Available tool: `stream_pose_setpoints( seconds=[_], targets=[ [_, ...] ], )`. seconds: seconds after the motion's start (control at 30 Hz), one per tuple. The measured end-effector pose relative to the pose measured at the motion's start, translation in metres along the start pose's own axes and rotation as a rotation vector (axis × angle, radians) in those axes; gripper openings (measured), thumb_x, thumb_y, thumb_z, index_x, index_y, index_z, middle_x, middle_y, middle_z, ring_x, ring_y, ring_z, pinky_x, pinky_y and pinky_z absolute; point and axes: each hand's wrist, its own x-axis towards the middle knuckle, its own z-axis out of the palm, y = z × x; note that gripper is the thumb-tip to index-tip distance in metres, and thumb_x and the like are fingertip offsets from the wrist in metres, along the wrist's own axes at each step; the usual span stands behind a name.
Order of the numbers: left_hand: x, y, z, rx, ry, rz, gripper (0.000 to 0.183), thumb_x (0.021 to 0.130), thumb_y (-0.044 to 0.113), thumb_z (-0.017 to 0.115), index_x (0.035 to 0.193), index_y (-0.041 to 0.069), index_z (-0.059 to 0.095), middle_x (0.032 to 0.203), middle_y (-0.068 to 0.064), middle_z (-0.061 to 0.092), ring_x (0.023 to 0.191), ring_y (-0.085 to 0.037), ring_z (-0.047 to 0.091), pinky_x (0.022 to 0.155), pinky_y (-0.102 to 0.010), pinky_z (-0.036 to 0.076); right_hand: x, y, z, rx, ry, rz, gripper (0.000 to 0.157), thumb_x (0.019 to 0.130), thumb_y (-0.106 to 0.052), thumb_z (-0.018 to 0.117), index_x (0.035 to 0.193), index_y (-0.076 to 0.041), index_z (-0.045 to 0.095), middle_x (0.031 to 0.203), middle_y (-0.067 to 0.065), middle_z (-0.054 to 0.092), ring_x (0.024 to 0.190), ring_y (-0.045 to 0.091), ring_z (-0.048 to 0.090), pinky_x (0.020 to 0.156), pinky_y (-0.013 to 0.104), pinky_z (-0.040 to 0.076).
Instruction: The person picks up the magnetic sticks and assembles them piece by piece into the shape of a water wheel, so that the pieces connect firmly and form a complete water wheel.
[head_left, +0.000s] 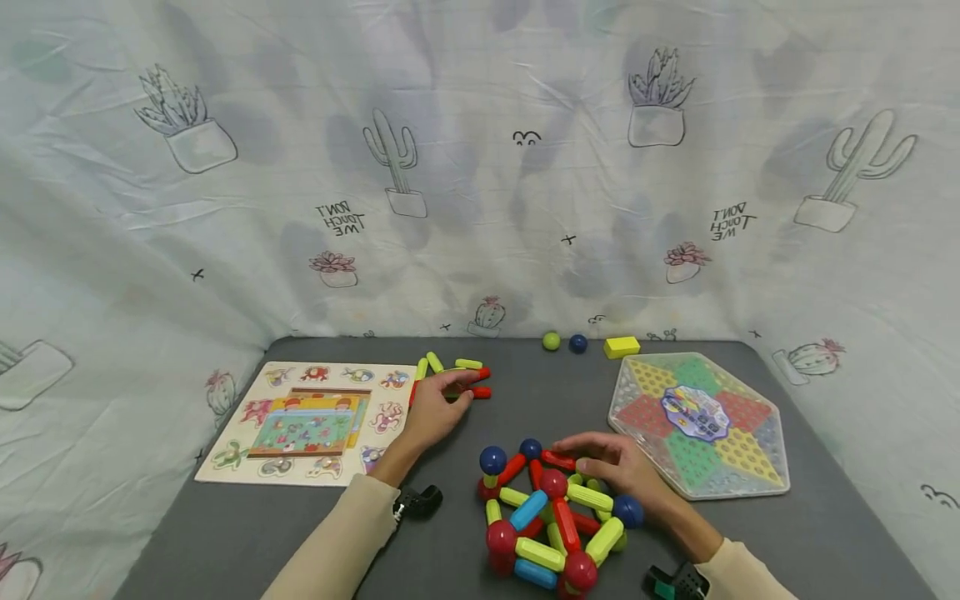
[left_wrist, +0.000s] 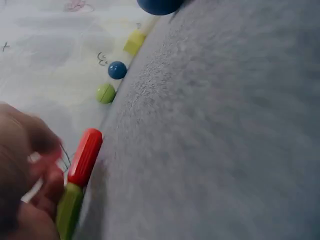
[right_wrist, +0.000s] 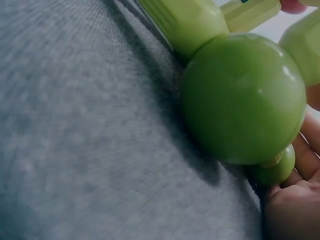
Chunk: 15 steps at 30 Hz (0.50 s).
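Observation:
In the head view my left hand (head_left: pixel 435 410) reaches to the far left, among loose magnetic rods beside a picture board. Its thumb and index finger pinch around a red rod (head_left: pixel 484 372), blurred in the left wrist view. Below these fingers lies another red rod (left_wrist: pixel 86 156), end to end with a green rod (left_wrist: pixel 69 212). My right hand (head_left: pixel 626 468) holds the far right side of a magnetic ball-and-rod structure (head_left: pixel 564 525), its fingers by a red rod (head_left: pixel 558 460). Close up in the right wrist view, a green ball (right_wrist: pixel 243 98) covers part of that hand (right_wrist: pixel 295 200).
Left stands the wooden picture board (head_left: pixel 300 477), with stacked cards on it. A hexagonal star-patterned game board (head_left: pixel 697 425) lies right. Along the back edge are a green ball (head_left: pixel 551 341), a blue ball (head_left: pixel 577 343) and a yellow block (head_left: pixel 622 347). A patterned curtain (head_left: pixel 480 167) hangs behind.

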Motion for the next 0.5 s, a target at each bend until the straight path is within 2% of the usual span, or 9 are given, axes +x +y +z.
stream_pose_setpoints(
  seconds=[0.1,0.17,0.23,0.3,0.37,0.5],
  targets=[
    [0.007,0.001,0.004,0.26,-0.059,0.05,0.037,0.094,-0.001,0.076,0.131,0.001,0.077,0.133,-0.016,0.077,0.121,-0.037,0.071,0.106,-0.052,0.056,0.002,0.002,0.002,-0.003,0.0,-0.02,0.034,0.109,0.002,0.054,0.14,0.007,0.067,0.142,0.024,0.071,0.133,0.015,0.069,0.108,0.028,0.057],
    [0.01,0.002,0.007,0.413,-0.088,0.114,0.031,0.092,-0.001,0.077,0.123,-0.002,0.079,0.124,-0.018,0.079,0.117,-0.038,0.07,0.107,-0.058,0.051,0.002,0.002,0.002,-0.004,0.0,-0.029,0.034,0.109,0.003,0.054,0.14,0.007,0.067,0.142,0.026,0.07,0.133,0.016,0.069,0.108,0.028,0.056],
    [0.011,0.005,0.01,0.502,-0.102,0.147,0.022,0.092,-0.002,0.078,0.114,-0.004,0.079,0.113,-0.019,0.08,0.11,-0.039,0.071,0.105,-0.058,0.049,0.002,0.001,0.003,-0.02,0.001,-0.038,0.034,0.109,0.003,0.054,0.14,0.007,0.067,0.141,0.026,0.07,0.133,0.015,0.069,0.108,0.027,0.056],
    [0.01,0.008,0.011,0.53,-0.095,0.137,0.014,0.095,-0.001,0.078,0.108,-0.003,0.079,0.106,-0.018,0.079,0.104,-0.038,0.071,0.103,-0.058,0.049,0.002,0.001,0.003,-0.034,0.007,-0.039,0.034,0.109,0.003,0.054,0.139,0.007,0.068,0.141,0.027,0.071,0.132,0.014,0.069,0.108,0.026,0.056],
    [0.008,0.011,0.012,0.505,-0.065,0.093,0.012,0.098,0.001,0.077,0.11,-0.001,0.078,0.106,-0.017,0.079,0.106,-0.038,0.07,0.102,-0.057,0.05,0.002,0.001,0.004,-0.06,0.012,-0.05,0.033,0.108,0.005,0.054,0.138,0.007,0.069,0.14,0.027,0.071,0.131,0.014,0.07,0.108,0.026,0.055],
    [-0.003,0.024,0.008,0.35,0.021,-0.013,0.022,0.103,0.009,0.076,0.124,0.003,0.077,0.117,-0.014,0.077,0.112,-0.035,0.07,0.102,-0.052,0.056,0.0,0.001,0.005,-0.087,0.027,-0.051,0.033,0.107,0.006,0.058,0.138,0.007,0.069,0.138,0.029,0.071,0.13,0.013,0.07,0.105,0.025,0.057]
  ],
)
